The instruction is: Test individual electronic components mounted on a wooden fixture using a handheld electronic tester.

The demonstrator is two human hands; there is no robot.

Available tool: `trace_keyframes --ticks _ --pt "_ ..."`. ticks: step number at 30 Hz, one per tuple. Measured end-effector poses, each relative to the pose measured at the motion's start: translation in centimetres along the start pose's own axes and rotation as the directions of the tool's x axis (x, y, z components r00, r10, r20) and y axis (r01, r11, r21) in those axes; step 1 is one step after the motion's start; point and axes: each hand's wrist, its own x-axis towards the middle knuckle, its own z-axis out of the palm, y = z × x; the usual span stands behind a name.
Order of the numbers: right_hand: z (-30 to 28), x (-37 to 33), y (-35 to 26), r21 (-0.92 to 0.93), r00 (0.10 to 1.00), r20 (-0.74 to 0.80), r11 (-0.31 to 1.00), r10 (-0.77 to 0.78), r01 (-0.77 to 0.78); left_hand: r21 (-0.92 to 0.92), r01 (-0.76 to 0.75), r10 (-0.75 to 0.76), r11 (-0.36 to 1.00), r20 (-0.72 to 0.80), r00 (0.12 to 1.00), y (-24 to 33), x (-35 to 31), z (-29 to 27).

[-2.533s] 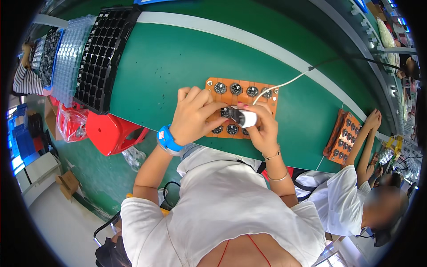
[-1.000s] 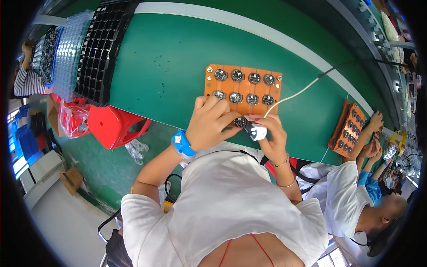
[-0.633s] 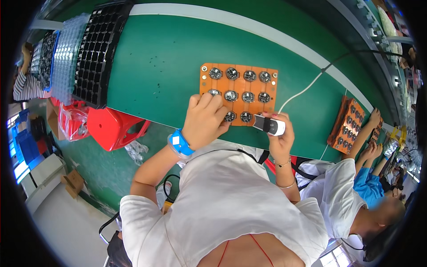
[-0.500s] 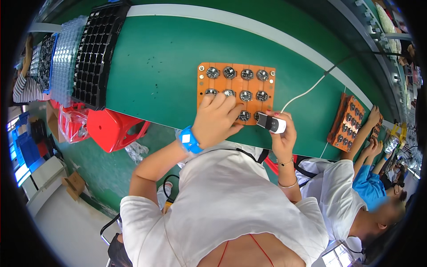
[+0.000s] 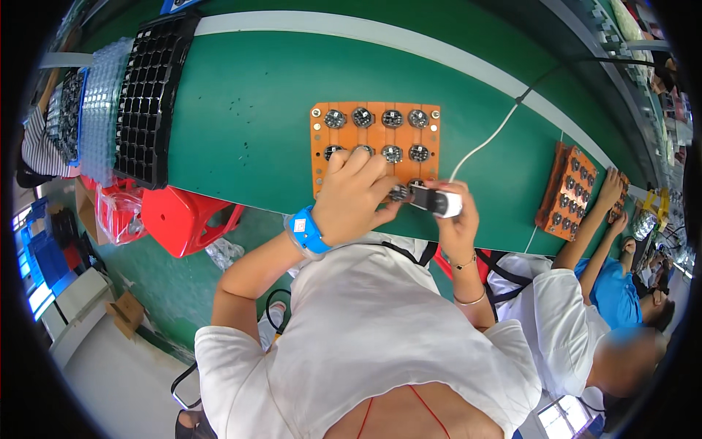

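Observation:
An orange fixture board (image 5: 376,137) lies on the green table, with round black parts set in rows. My left hand (image 5: 356,186), blue band at its wrist, reaches over the board's lower left and covers parts there. Between its thumb and index finger is a round black part (image 5: 398,192). My right hand (image 5: 459,219) is closed around a white and black corded tool (image 5: 439,202), whose dark end points left and meets or nearly meets that part. The tool's exact kind cannot be made out. Another round part (image 5: 417,183) shows just above its tip.
The tool's white cable (image 5: 486,146) runs up to the right. A black compartment tray (image 5: 150,95) and clear plastic trays (image 5: 106,110) stand at the left. Tiny dark bits lie scattered on the table (image 5: 270,80). A red stool (image 5: 183,219) is below; co-workers sit right beside more orange boards (image 5: 569,194).
The view has shifted, so the board appears further left. Relative to the board, the round part at my left fingertips has moved right. The tool has swung to a flatter angle.

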Motion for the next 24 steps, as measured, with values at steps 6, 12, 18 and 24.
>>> trace_keyframes --ticks 6,12,18,24 --pt "-2.0 -0.9 0.4 0.164 0.965 -0.222 0.981 0.142 -0.106 0.048 -0.030 0.029 0.998 0.034 0.999 0.7 0.5 1.9" --pt "-2.5 -0.9 1.1 0.121 0.979 -0.164 0.987 0.122 -0.103 0.068 -0.123 0.122 0.990 0.017 0.992 1.4 2.0 3.4" --pt "-2.1 -0.9 1.6 0.029 0.996 -0.064 0.998 0.058 -0.056 -0.065 -0.069 0.064 0.996 -0.069 0.996 2.1 2.3 2.8" --pt "-2.3 -1.4 1.1 0.247 0.965 -0.234 0.967 0.120 -0.061 -0.034 -0.010 0.009 0.999 -0.019 1.000 2.1 1.9 2.4"
